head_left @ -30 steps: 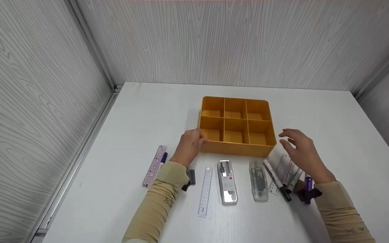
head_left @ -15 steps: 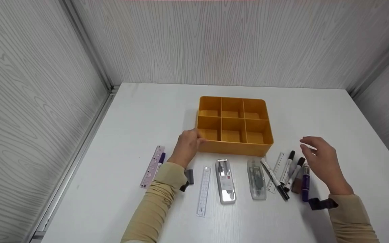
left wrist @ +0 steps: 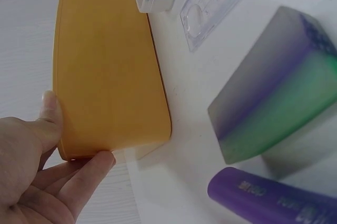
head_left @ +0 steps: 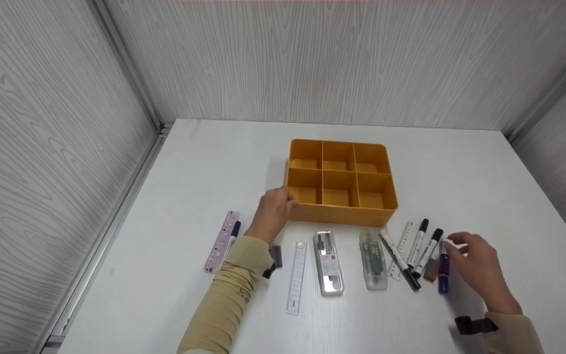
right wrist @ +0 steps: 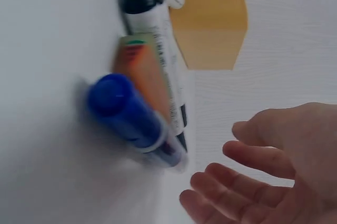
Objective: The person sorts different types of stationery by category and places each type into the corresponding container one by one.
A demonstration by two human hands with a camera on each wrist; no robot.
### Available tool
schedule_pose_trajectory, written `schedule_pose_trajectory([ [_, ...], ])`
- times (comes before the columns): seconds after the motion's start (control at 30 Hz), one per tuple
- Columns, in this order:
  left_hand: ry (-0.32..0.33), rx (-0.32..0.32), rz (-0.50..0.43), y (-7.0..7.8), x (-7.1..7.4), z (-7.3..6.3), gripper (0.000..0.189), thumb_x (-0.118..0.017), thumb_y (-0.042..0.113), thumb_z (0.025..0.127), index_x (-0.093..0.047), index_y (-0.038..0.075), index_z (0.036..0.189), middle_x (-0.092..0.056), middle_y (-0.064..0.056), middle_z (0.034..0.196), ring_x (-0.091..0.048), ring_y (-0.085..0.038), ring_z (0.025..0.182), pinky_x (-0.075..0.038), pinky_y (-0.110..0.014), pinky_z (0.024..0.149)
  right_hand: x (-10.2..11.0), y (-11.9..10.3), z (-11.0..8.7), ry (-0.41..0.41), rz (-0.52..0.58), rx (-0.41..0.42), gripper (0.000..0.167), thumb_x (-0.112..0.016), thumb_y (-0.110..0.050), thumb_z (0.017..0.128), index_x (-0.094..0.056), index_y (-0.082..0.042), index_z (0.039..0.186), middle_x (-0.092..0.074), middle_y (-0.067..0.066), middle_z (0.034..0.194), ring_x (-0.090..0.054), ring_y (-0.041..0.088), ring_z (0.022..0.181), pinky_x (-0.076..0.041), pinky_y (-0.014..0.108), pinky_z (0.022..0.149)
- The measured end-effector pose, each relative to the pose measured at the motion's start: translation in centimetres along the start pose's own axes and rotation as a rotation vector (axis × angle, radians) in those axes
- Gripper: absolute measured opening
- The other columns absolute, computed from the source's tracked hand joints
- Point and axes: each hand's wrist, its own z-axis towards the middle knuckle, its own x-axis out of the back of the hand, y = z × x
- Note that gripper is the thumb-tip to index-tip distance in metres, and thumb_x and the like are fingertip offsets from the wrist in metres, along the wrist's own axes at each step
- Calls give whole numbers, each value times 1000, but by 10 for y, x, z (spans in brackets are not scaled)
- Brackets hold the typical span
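Note:
At the near left corner of the yellow six-compartment box point(head_left: 342, 215), my left hand point(head_left: 270, 211) holds on; in the left wrist view the thumb point(left wrist: 50, 113) lies on one side of the corner and fingers on another. My right hand point(head_left: 479, 268) is beside a thick purple marker point(head_left: 443, 273) at the right, fingertips near its far end. In the right wrist view its fingers are loosely bent, apart from the marker point(right wrist: 129, 110), and hold nothing. Beside it lie a brown-looking eraser point(head_left: 431, 270) and black-capped white markers point(head_left: 418, 243).
In front of the box lie a clear ruler point(head_left: 297, 278), a slim clear-lidded case point(head_left: 328, 265) and a translucent case point(head_left: 374, 260). A pink ruler point(head_left: 221, 241), a purple-capped marker point(head_left: 235, 231) and a green-and-purple eraser point(left wrist: 279, 87) lie left. White panels point(head_left: 312, 59) enclose the table.
My right hand has moved from beside the box's right side, rightward and then nearer, to the purple marker. My left hand keeps its hold on the box corner.

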Motion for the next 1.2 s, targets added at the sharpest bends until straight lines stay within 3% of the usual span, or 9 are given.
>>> schedule_pose_trajectory([
  [0.17, 7, 3, -17, 0, -1, -1, 16, -63, 23, 96, -61, 7, 95, -61, -5, 91, -55, -18, 86, -51, -32, 80, -6, 6, -9, -147, -24, -80, 40, -58, -18, 98, -51, 7, 128, -61, 28, 108, -63, 34, 90, -48, 31, 64],
  [0.37, 20, -20, -21, -2, -1, 0, 16, -64, 22, 95, -62, 6, 95, -63, -6, 90, -56, -17, 84, -52, -32, 79, -10, 8, -14, -214, -17, -132, 49, -57, -16, 97, -38, 9, 135, -65, 26, 100, -64, 24, 80, -48, 31, 62],
  [0.63, 36, -20, -27, -2, -1, -1, 19, -66, 25, 93, -63, 6, 94, -63, -6, 89, -54, -17, 82, -51, -31, 76, -12, 6, -16, -223, -5, -164, 51, -52, -16, 100, -32, 10, 139, -64, 27, 99, -64, 22, 76, -51, 31, 59],
  [0.97, 64, -82, -8, -4, -2, -1, 19, -68, 24, 92, -64, 5, 92, -65, -7, 86, -55, -16, 78, -51, -30, 73, -9, 5, -17, -238, 26, -205, 52, -51, -16, 100, -30, 9, 140, -64, 29, 103, -63, 20, 75, -53, 31, 58],
  [1.2, 64, -78, -15, -3, -2, -2, 19, -68, 23, 92, -64, 4, 93, -66, -7, 86, -56, -16, 79, -51, -30, 73, -8, 6, -18, -226, 33, -213, 53, -49, -14, 96, -30, 10, 140, -63, 31, 105, -63, 19, 73, -53, 31, 57],
])
